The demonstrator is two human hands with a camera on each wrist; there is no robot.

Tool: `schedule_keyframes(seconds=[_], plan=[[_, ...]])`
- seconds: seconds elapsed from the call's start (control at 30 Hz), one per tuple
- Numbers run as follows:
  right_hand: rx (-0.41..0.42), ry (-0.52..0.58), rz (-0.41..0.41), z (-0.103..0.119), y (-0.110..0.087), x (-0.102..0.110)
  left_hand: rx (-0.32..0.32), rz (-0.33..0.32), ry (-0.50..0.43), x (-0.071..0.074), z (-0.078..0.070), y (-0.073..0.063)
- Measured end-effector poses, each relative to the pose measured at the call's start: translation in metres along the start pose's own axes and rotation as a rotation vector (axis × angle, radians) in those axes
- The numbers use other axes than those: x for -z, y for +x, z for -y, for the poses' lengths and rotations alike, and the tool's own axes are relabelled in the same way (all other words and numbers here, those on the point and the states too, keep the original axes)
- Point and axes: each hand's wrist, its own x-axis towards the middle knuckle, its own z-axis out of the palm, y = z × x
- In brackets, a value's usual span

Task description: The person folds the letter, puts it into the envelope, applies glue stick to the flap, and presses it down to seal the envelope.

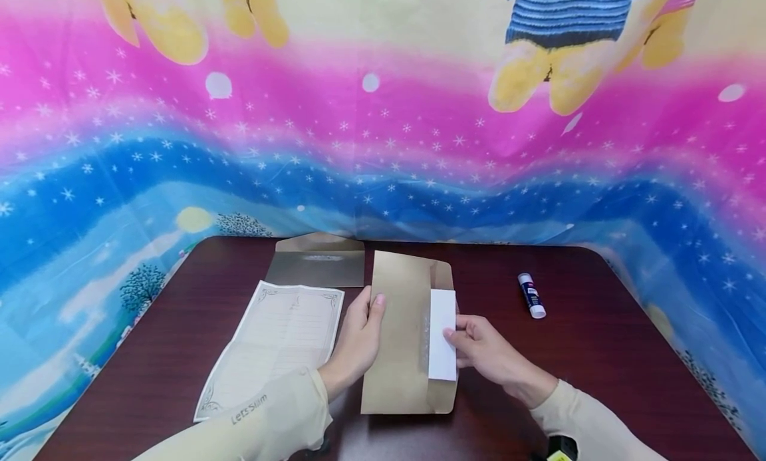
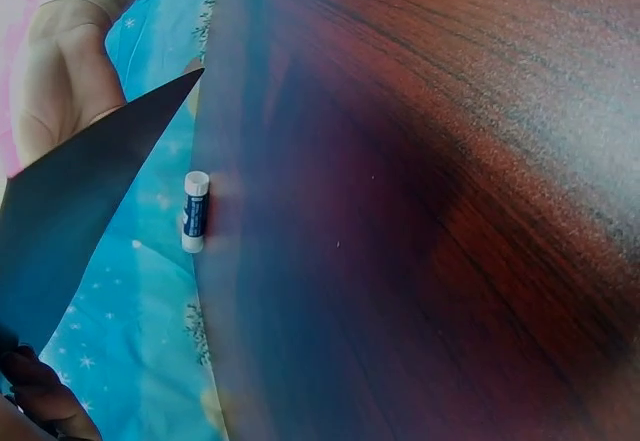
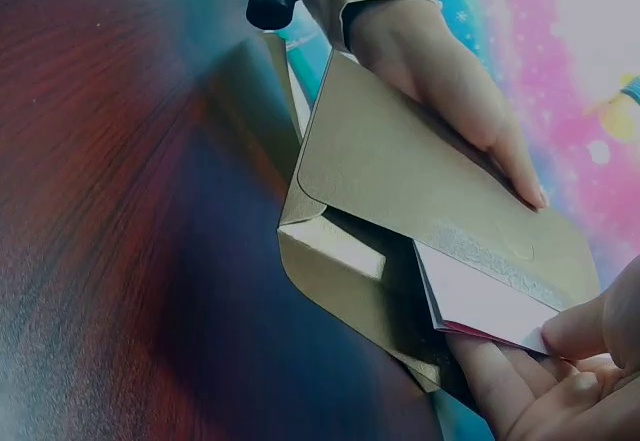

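Note:
My left hand point(image 1: 354, 344) grips a tan-gold envelope point(image 1: 397, 341) along its left side, thumb on the face and fingers behind. The envelope is held up above the table, its opening and unfolded flap toward the right. With thumb and fingers, my right hand point(image 1: 491, 354) pinches a folded white paper point(image 1: 441, 308) at that opening. In the right wrist view, the folded paper point(image 3: 490, 301) sits partly inside the envelope's mouth, near a shiny strip point(image 3: 490, 256) on the envelope. The left wrist view shows the envelope point(image 2: 70, 191) edge-on and dark.
A cream sheet with an ornate border point(image 1: 269, 348) lies on the left of the dark reddish table point(image 1: 497, 428). Behind it lies another envelope point(image 1: 314, 271), flap raised toward the back. A glue stick point(image 1: 531, 295) lies at the right. A patterned cloth point(image 1: 383, 148) hangs behind.

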Motion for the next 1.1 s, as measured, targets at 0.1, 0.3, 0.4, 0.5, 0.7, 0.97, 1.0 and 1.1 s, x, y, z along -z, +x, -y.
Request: schedule_keyframes(seconds=[0.1, 0.3, 0.4, 0.5, 0.7, 0.97, 1.0, 1.1], plan=[[-0.025, 0.012, 0.002, 0.000, 0.000, -0.002, -0.004, -0.009, 0.000, -0.001, 0.001, 0.000], [-0.062, 0.110, 0.013, 0.001, 0.003, -0.006, -0.004, -0.022, 0.011, -0.004, 0.002, -0.001], [-0.059, 0.184, 0.048, 0.002, 0.004, -0.009, -0.003, -0.017, 0.000, -0.007, 0.002, -0.002], [-0.054, 0.249, 0.080, 0.004, 0.005, -0.012, -0.004, -0.019, -0.025, -0.010, 0.002, -0.003], [-0.073, 0.315, 0.082, 0.007, 0.005, -0.015, -0.008, -0.044, -0.036, -0.014, 0.001, -0.003], [-0.091, 0.362, 0.098, 0.009, 0.005, -0.017, -0.022, -0.051, -0.020, -0.016, 0.004, -0.003], [-0.090, 0.368, 0.107, 0.009, 0.005, -0.017, -0.021, -0.049, -0.019, -0.016, 0.005, -0.004], [-0.098, 0.395, 0.130, 0.009, 0.006, -0.018, -0.018, -0.048, -0.018, -0.016, 0.006, -0.005]])
